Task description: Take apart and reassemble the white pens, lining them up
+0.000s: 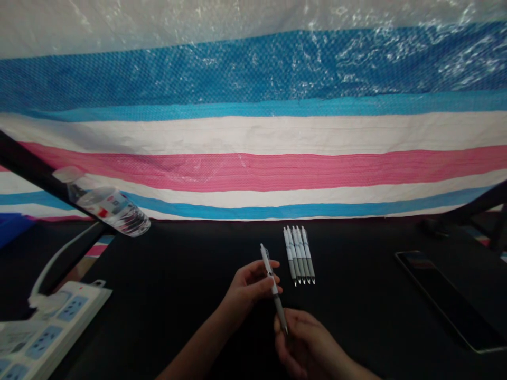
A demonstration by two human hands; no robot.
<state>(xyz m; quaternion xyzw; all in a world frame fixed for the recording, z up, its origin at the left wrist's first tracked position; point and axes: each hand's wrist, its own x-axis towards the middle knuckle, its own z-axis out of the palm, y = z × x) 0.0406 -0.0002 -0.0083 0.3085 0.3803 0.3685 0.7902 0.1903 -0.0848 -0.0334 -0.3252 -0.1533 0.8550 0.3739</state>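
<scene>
A white and grey pen (pixel 274 289) is held between my two hands, its clicker end up and its tip pointing down to the right. The fingers of my left hand (pixel 250 287) pinch its white barrel. Around the grey lower part near the tip, my right hand (pixel 303 338) has its fingers closed. Just beyond, to the right of the held pen, several similar pens (pixel 300 256) lie side by side in a row on the black table (pixel 190 274), tips toward me.
At the left are a white power strip (pixel 73 316) with a plug and cable, and a tilted plastic water bottle (pixel 114 210) by a black bar. A dark phone or tablet (pixel 451 301) lies on the right. Striped sheeting (pixel 253 171) hangs behind the table.
</scene>
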